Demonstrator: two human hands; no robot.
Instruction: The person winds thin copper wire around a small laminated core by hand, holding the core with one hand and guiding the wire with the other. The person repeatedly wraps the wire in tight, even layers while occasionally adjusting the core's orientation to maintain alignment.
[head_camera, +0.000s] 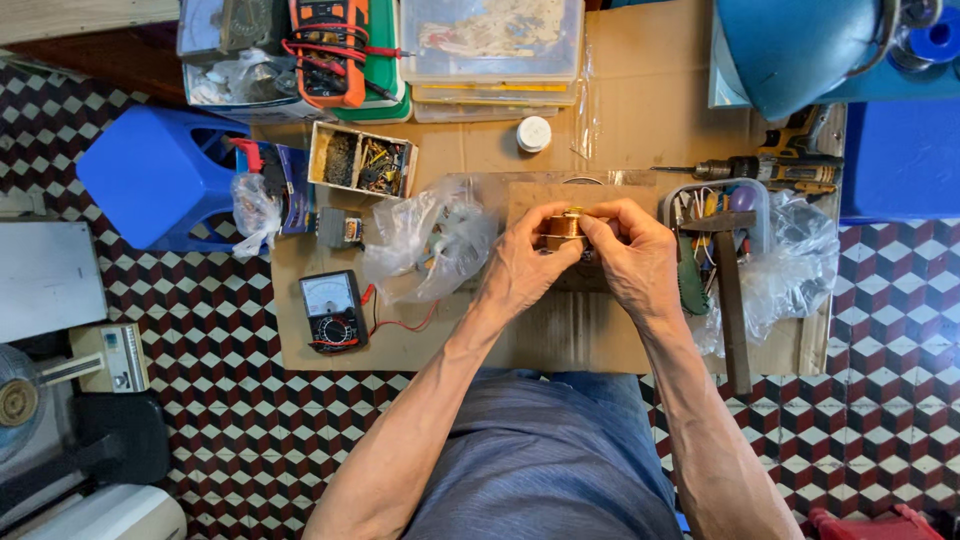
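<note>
Your left hand (522, 265) and right hand (632, 258) meet over the middle of the cardboard sheet (640, 120) that covers the low tabletop, and both are closed around a small copper-wound coil (563, 224). Your fingertips pinch it from either side, so only its shiny, ribbed copper top shows; the rest is hidden behind your fingers, and you cannot tell what lies under it.

Left of your hands lies a crumpled clear plastic bag (432, 240), its contents blurred by the film. Near it sits a black analog multimeter (333, 311) with a pale dial face and a thin red lead curling away. Further up is a small open cardboard box (362, 160) split into compartments of dark and yellowish small parts, too small to make out.

Just right of your right hand, a clear plastic tub (760, 200) holds tools, and a hammer (732, 290) with a dark wooden handle lies across it. A cordless drill (780, 168) lies beyond. At the top edge an orange digital multimeter (328, 50) and stacked clear plastic cases (492, 50) are cut off. A blue plastic stool (160, 175) stands on the chequered tile floor (250, 420).
</note>
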